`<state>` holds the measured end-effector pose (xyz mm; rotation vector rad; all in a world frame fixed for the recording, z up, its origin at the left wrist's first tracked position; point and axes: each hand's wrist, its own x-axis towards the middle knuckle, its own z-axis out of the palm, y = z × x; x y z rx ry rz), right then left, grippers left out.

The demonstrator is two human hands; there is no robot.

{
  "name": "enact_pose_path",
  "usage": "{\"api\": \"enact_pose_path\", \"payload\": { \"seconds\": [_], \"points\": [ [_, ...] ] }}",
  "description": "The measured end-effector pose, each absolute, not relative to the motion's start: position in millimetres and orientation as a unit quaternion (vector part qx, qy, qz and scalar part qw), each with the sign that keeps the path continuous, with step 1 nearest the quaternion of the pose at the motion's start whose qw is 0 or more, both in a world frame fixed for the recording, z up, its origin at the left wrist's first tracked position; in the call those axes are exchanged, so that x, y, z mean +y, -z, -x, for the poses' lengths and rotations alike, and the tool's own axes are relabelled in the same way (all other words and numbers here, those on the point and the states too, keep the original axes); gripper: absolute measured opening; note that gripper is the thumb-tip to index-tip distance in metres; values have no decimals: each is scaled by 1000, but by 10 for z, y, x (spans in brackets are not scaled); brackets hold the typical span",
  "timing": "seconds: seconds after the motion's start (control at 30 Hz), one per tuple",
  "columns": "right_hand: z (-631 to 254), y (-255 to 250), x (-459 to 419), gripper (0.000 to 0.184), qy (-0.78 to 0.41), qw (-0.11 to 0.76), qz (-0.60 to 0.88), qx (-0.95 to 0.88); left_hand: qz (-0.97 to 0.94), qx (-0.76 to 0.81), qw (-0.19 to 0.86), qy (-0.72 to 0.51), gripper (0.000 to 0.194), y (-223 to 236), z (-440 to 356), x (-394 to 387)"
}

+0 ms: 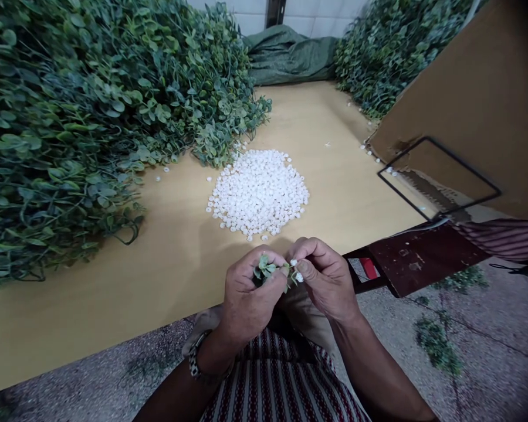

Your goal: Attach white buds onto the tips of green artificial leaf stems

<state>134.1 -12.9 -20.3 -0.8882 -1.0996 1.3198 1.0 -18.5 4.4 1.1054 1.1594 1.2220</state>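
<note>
My left hand (256, 296) is closed around a small sprig of artificial green leaves (264, 267), whose tips poke out between the fingers. Close beside it, my right hand (328, 281) pinches thumb and forefinger at a small white bead-like piece (293, 262) at the sprig's end. A second white piece (299, 277) shows just below the right thumb. Just beyond both hands, a heap of small white round pieces (259, 190) lies on the tan table (176, 258).
Large piles of artificial greenery (114, 88) cover the table's left side, with another bunch (378, 64) at the back right. A green cloth sack (293, 55) lies at the back. On the right stand a cardboard sheet (466, 111), a black wire frame (440, 179) and a dark red stool (422, 258).
</note>
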Motion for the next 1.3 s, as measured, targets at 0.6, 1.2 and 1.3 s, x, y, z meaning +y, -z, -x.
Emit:
{"api": "enact_pose_path", "payload": {
  "seconds": [0.6, 1.2, 1.3],
  "points": [
    [-1361, 168, -157, 9, -404, 575, 402, -587, -467, 531, 508, -491, 10, -82, -50, -176],
    [-1361, 317, -124, 16, -240, 584, 389, -671, -492, 566, 448, -487, 13, -91, -98, -174],
    [-1360, 332, -119, 17, -230, 584, 381, -679, -489, 564, 451, -489, 13, -101, -91, -179]
  ]
}}
